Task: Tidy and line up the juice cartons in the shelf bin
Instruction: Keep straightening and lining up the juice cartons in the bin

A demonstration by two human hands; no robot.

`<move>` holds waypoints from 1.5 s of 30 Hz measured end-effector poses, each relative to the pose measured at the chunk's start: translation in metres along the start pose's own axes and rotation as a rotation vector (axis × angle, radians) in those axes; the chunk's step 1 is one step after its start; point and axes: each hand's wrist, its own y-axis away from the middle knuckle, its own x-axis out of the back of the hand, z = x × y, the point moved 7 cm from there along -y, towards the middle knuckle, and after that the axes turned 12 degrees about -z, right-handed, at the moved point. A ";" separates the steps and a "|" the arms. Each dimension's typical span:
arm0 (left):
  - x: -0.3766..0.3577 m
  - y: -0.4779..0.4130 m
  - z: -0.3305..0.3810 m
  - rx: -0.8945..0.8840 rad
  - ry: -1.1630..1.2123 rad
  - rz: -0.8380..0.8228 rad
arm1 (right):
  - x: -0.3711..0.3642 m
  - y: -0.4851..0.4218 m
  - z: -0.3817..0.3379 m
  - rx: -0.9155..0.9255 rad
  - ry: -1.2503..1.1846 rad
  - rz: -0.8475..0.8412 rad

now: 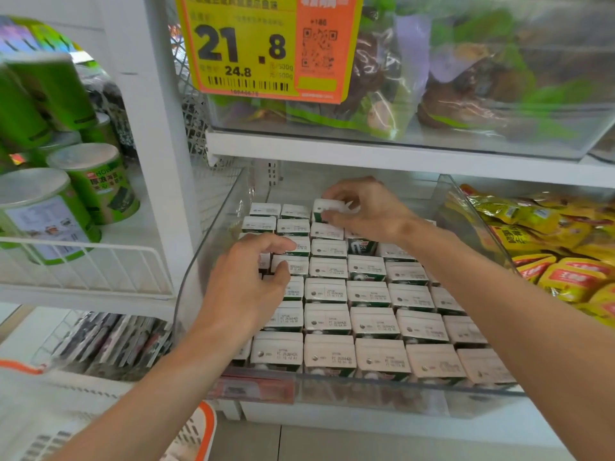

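The juice cartons [366, 314] stand packed in rows inside a clear bin [213, 251] on the white shelf [366, 149], white tops up and printed dates showing. The rows nearest the front rim are fairly even, while those farther back look looser, with a gap that shows one carton's green side. The right hand [369, 211] reaches to the far end of the bin, its fingers and thumb curled round a raised carton [327, 207] that sits higher than its neighbours. The left hand [246, 284] is over the left columns, nearer than the right, with forefinger and thumb curled to pinch a left carton [298, 249]. Just right of the bin lie yellow packets [565, 261]; to the left stand green tins [93, 184], and above hangs a yellow price tag [246, 44].
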 end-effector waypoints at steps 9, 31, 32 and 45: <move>0.003 0.004 0.010 -0.052 -0.014 0.004 | 0.015 0.070 -0.039 0.149 -0.159 0.298; -0.042 0.017 0.054 -0.131 0.577 -0.397 | -0.016 0.169 -0.019 -0.053 -0.842 0.198; -0.043 0.017 0.053 -0.122 0.577 -0.399 | -0.018 0.169 -0.017 -0.059 -0.842 0.193; -0.047 0.013 0.048 -0.113 0.631 -0.395 | -0.026 0.169 -0.007 -0.091 -1.041 0.156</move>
